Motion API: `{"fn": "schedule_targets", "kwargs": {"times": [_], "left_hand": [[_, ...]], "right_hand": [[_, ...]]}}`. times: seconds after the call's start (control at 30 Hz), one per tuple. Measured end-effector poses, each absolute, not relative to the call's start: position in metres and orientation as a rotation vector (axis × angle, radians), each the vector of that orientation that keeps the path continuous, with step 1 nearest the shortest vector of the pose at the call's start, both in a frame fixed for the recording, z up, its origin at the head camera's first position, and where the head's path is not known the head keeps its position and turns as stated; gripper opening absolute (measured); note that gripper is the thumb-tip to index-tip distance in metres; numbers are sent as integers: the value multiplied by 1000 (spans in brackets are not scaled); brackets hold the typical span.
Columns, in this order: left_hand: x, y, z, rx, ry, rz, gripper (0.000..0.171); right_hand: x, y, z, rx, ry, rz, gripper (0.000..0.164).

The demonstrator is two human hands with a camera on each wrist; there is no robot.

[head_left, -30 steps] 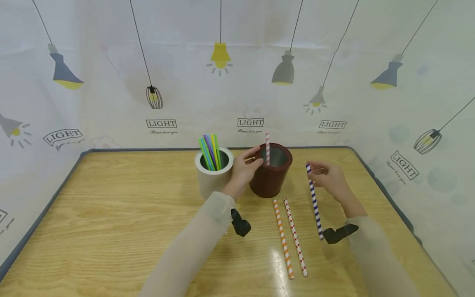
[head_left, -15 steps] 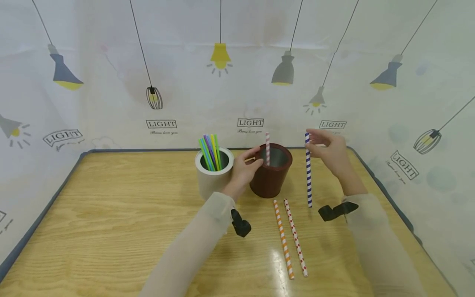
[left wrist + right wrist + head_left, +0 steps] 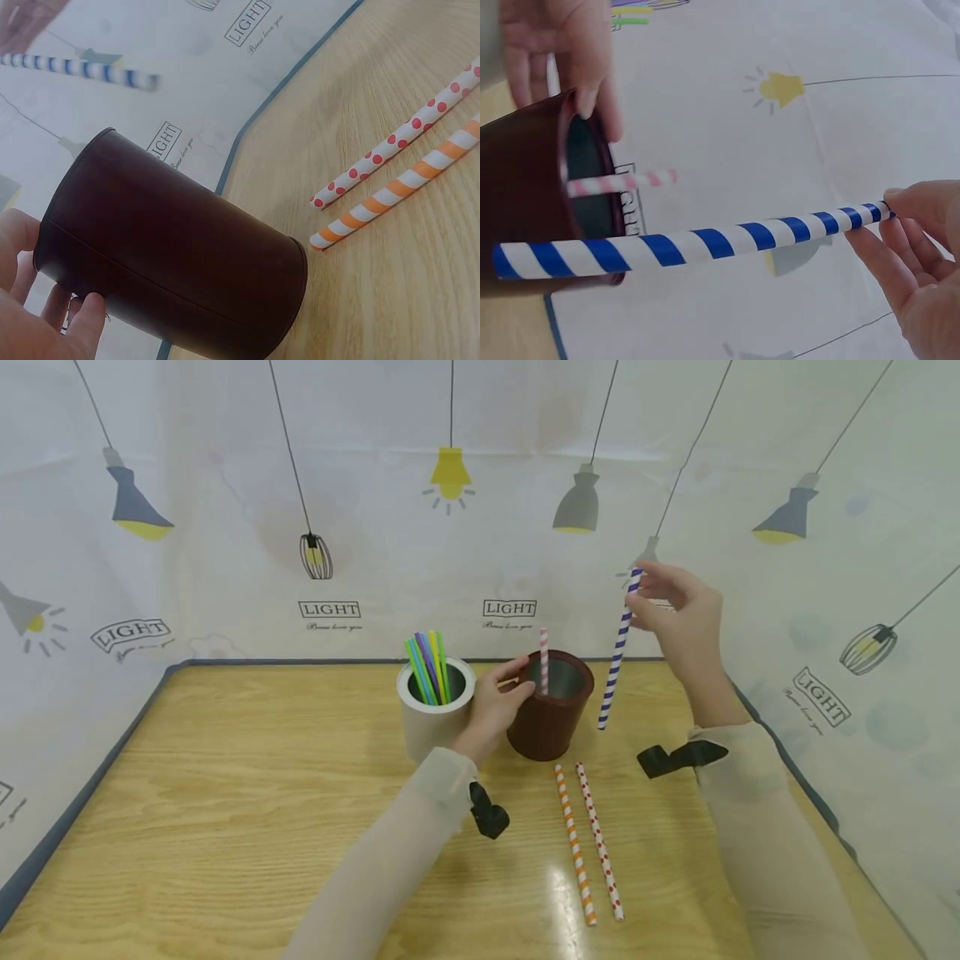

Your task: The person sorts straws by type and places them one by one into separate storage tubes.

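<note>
My right hand [image 3: 686, 622] pinches a blue-and-white striped paper straw [image 3: 615, 664] near its top end. The straw hangs in the air, slightly tilted, its lower end just right of a dark red cup [image 3: 542, 731]. At the cup's left rim, my left hand [image 3: 491, 706] holds on with thumb and fingers. A pink-and-white striped straw [image 3: 622, 182] stands inside that cup, poking above the rim. On the table in front lie an orange-striped straw [image 3: 397, 186] and a red-dotted straw [image 3: 397, 139], side by side.
Left of the dark red cup, close to my left hand, stands a white cup [image 3: 423, 731] with several bright plastic straws [image 3: 429, 670] in it. Behind the wooden table [image 3: 262, 793] hangs a curtain [image 3: 375, 527] printed with lamps.
My right hand has lifted the blue-striped straw off the table, up and toward the back. Its lower end has swung left toward the dark red cup. My left hand stays put.
</note>
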State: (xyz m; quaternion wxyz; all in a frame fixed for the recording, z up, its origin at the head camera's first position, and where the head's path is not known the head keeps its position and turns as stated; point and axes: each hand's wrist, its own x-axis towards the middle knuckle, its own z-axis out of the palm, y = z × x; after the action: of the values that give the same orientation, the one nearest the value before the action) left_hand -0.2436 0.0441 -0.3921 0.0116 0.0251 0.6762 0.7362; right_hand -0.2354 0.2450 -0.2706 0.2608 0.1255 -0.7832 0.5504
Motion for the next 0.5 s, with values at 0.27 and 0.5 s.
{"fn": "schedule_targets", "kwargs": {"times": [0.27,0.5], "left_hand": [[-243,43,-391,77,2104,2293,40],[-244,44,-392,66,2100,2297,39]], "right_hand": [[-243,225,-247,323,-2010,1560,37],[-253,210,-252,350,-1914,1668,33]]}}
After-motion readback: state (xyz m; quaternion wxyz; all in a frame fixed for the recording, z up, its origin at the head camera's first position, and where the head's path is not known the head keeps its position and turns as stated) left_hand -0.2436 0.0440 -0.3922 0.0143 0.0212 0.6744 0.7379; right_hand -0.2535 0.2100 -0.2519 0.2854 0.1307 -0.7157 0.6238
